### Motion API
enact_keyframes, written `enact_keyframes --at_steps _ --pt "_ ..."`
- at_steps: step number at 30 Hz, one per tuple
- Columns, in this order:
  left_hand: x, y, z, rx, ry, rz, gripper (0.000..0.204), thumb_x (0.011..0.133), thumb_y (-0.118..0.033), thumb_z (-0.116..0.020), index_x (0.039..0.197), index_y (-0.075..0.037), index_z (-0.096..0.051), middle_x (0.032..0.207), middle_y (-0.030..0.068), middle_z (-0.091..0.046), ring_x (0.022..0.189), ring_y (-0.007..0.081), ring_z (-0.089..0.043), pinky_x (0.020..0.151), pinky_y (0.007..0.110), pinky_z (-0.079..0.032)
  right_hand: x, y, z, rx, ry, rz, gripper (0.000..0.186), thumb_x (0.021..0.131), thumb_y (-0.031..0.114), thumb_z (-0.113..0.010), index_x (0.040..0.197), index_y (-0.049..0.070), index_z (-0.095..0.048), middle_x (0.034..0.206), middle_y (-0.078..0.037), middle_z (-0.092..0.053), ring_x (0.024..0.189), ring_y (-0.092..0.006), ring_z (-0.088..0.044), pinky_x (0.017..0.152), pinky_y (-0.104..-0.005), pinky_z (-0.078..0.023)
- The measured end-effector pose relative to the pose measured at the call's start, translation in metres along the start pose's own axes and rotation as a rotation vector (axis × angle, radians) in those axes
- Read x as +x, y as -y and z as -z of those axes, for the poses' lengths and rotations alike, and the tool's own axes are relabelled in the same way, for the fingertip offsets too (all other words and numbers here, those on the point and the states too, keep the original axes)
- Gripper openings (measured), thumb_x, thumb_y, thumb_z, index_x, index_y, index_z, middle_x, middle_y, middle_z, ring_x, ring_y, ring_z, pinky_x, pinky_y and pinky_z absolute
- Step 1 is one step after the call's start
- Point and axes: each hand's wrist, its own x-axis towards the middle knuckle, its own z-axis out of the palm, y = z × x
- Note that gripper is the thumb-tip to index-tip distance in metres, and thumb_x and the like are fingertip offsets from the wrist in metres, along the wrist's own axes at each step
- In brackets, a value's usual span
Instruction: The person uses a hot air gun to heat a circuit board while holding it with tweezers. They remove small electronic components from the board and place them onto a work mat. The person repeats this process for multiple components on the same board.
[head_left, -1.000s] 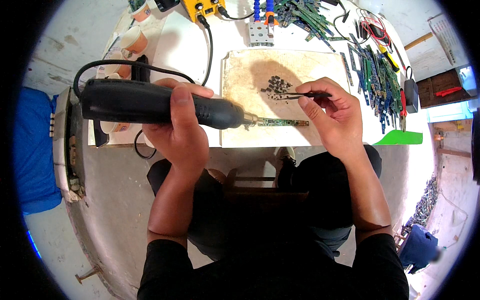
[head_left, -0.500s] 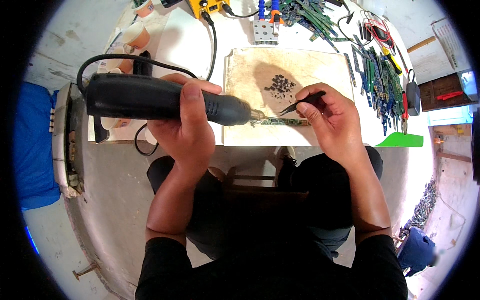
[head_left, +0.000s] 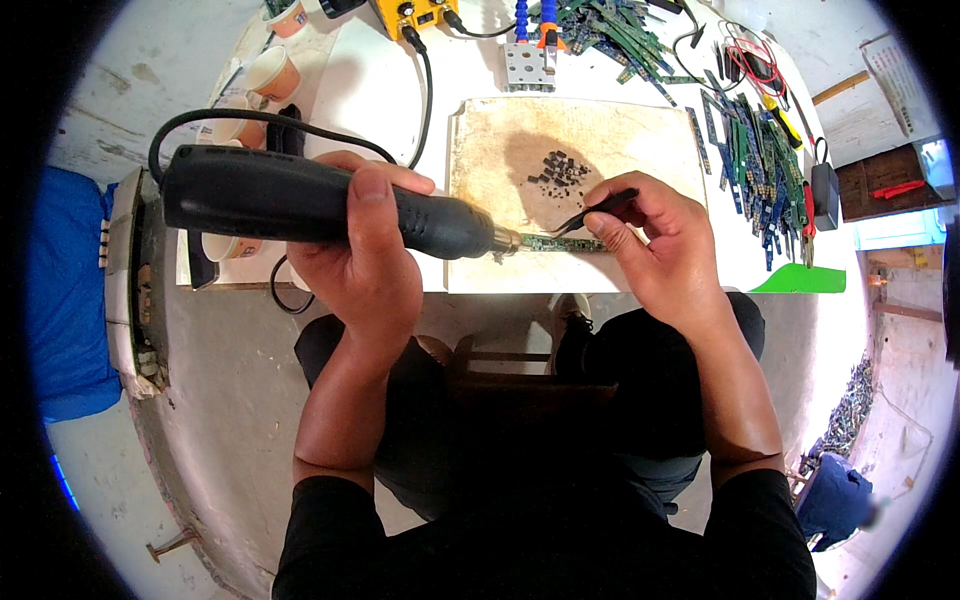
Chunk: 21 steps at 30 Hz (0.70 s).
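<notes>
My left hand (head_left: 365, 245) is wrapped round a black hot air gun (head_left: 270, 200), its metal nozzle pointing right at the left end of a narrow green circuit board (head_left: 565, 244). That strip lies along the near part of a worn, pale board (head_left: 490, 135). Between the fingertips of my right hand (head_left: 655, 235) is a pair of black tweezers (head_left: 605, 208), closed in a pinch. Their tips hang just above the strip; whether they touch it I cannot tell. Beyond them, several small black chips (head_left: 560, 172) lie in a loose pile. My right fingers hide the strip's right end.
A yellow-cased station (head_left: 418, 14) with cables stands at the back. Heaps of circuit strips (head_left: 765, 180) fill the right side, by red-handled pliers (head_left: 809, 215). Paper cups (head_left: 272, 72) line the left edge. A metal block with holes (head_left: 528, 66) sits behind the board.
The hot air gun has shifted slightly left and its nozzle sits a little lower. My right hand and the tweezers have moved slightly left. The chip pile looks unchanged.
</notes>
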Motion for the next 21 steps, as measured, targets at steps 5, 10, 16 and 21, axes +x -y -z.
enact_keyframes --at_steps 5,10,16,21 --pt "-0.0002 -0.0047 -0.0033 -0.040 -0.013 0.025 0.017 0.099 -0.019 -0.063 0.099 -0.002 -0.060 0.076 0.0070 -0.071 0.069 0.0077 -0.063 0.071 0.020 -0.049 0.0024 0.0047 0.0003 -0.105 0.016 0.095 0.012 0.086 -0.001 -0.071 0.098 0.001 -0.068 0.090 -0.013 -0.070 0.081 -0.0227 -0.071 0.074 -0.0308 -0.054" --pt "0.0006 -0.0046 -0.0032 -0.024 0.008 0.016 0.015 0.100 -0.019 -0.061 0.097 -0.004 -0.060 0.077 0.0066 -0.071 0.069 0.0076 -0.063 0.071 0.021 -0.049 0.0017 0.0071 -0.0018 -0.129 0.010 0.187 0.011 0.086 -0.002 -0.071 0.097 0.001 -0.068 0.091 -0.014 -0.069 0.080 -0.0266 -0.071 0.073 -0.0326 -0.054" --pt "-0.0004 -0.0009 -0.0001 0.011 0.031 0.020 0.014 0.101 -0.018 -0.060 0.095 -0.005 -0.060 0.078 0.0065 -0.072 0.071 0.0071 -0.062 0.073 0.022 -0.048 0.0009 0.0067 -0.0033 -0.151 0.044 0.217 0.012 0.085 -0.003 -0.072 0.096 -0.002 -0.068 0.091 -0.013 -0.071 0.083 -0.0247 -0.070 0.074 -0.0314 -0.054" --pt "-0.0001 -0.0001 -0.0020 0.024 0.018 0.003 0.015 0.101 -0.017 -0.059 0.095 -0.004 -0.062 0.079 0.0061 -0.072 0.071 0.0075 -0.062 0.074 0.022 -0.048 0.0006 0.0061 -0.0036 -0.145 0.048 0.226 0.011 0.085 -0.003 -0.073 0.095 -0.001 -0.068 0.091 -0.013 -0.071 0.083 -0.0249 -0.070 0.074 -0.0315 -0.054"
